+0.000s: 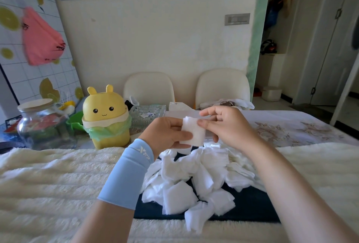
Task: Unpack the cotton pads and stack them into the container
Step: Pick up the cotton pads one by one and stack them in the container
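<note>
Cotton pad (194, 133), white and roughly square, is held in the air between both hands, above the heap of loose cotton pads (196, 176). The grip of the left hand (167, 134) is closed on its left side, with the thumb lying over the front of the pad. The grip of the right hand (223, 124) is closed on its upper right corner, thumb in front and the other fingers behind. A light blue sleeve (126, 174) covers the left forearm; the right forearm is bare. Just below the grip, the heap lies on a dark blue cloth (250, 204), which rests on a cream fluffy blanket (48, 180). To the left of the grip stands a yellow bin (105, 116) with a small face and a green bag, and further left a glass jar (41, 124) with a pale lid. Behind the hands, on the worktop (291, 126), is a clear glass tray (147, 114), and two cream chairs (149, 87) stand against the wall.
</note>
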Demonstrator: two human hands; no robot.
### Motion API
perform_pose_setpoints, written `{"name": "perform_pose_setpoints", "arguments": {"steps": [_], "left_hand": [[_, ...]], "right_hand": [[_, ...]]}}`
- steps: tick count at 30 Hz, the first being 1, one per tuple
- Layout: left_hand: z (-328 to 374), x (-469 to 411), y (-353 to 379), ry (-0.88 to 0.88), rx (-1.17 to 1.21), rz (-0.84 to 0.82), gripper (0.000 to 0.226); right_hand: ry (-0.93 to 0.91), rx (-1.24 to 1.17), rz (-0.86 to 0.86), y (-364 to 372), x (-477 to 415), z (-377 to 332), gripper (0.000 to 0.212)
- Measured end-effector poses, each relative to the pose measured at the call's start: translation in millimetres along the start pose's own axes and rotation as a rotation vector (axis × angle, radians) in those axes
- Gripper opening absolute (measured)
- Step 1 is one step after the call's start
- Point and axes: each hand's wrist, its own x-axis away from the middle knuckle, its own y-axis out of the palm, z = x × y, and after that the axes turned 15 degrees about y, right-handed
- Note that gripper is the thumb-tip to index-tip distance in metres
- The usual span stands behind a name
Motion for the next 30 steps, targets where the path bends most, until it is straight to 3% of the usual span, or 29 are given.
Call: {"name": "perform_pose_setpoints", "arguments": {"steps": [2,7,12,16,20,23,26,30], "left_hand": [[-1,-2,-6,-0.007,-0.031,0.102,0.024],[-6,-5,-18,0.021,-0.052,0.291,0.019],[-5,-6,-18,0.029,-0.09,0.345,0.009],[-2,-5,-11,-0.006,-0.054,0.33,0.008],[0,-3,-7,-0.016,-0.046,0.31,0.009],[0,-3,-6,-0.013,-0.057,0.299,0.01],[0,-3,-5,-0.009,-0.089,0.292,0.01],[-1,-4,-3,-0.002,-0.106,0.292,0.01]], "right_hand": [[-0.047,0.174,0.059,-1,0,2,0.015],[-0.014,0.532,-0.231,19,13,-5,0.023],[0.08,0.846,-0.358,34,19,-3,0.042],[0.075,0.727,-0.372,29,17,-3,0.024],[0.118,0.742,-0.473,24,17,-5,0.023],[0.188,0.717,-0.474,27,20,-7,0.041],[0.144,0.668,-0.408,28,18,-6,0.013],[0.093,0.734,-0.387,25,19,-4,0.044]]}}
